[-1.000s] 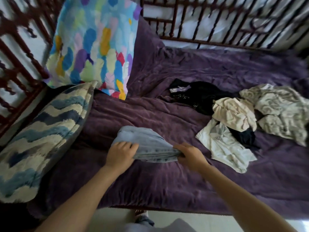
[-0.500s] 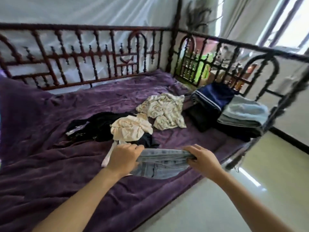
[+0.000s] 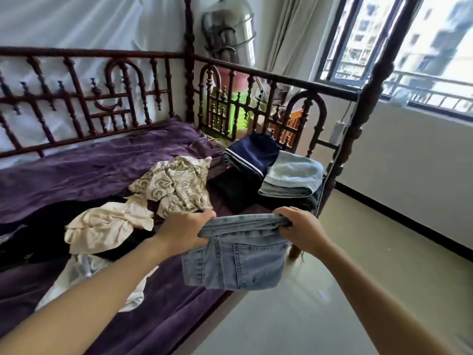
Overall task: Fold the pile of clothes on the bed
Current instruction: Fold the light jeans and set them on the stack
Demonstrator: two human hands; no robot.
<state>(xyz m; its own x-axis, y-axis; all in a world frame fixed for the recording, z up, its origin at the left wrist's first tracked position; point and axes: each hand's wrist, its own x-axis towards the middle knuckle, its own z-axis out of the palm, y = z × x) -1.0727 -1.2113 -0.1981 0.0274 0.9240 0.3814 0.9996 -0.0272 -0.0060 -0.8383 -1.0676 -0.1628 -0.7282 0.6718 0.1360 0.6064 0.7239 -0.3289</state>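
Shows a folded pair of light-blue jeans: faded denim with pale stitching, a back pocket facing the camera, doubled over into a thick, roughly square bundle. Hangs over the near edge of the bed, partly in front of the purple cover and partly in front of the pale floor; contact with either not clear.

Held along the top fold from both ends. Left grip curled round the left end, fingertips hidden behind the cloth. Right grip pinching the bunched right end, fingers pressed into the folds. Bundle drooping below and between the two grips.

Beyond the grips, at the end of the bed beside the carved wooden rail, a folded stack: pale denim on top, a navy garment with white stripes just behind it, dark folded cloth beside and beneath.

To the left, loose on the cover: a cream patterned garment, a crumpled cream top, a white garment partly hidden under the left forearm, and black clothing cut off by the frame's left edge. Number of layers in the jeans hard to make out.
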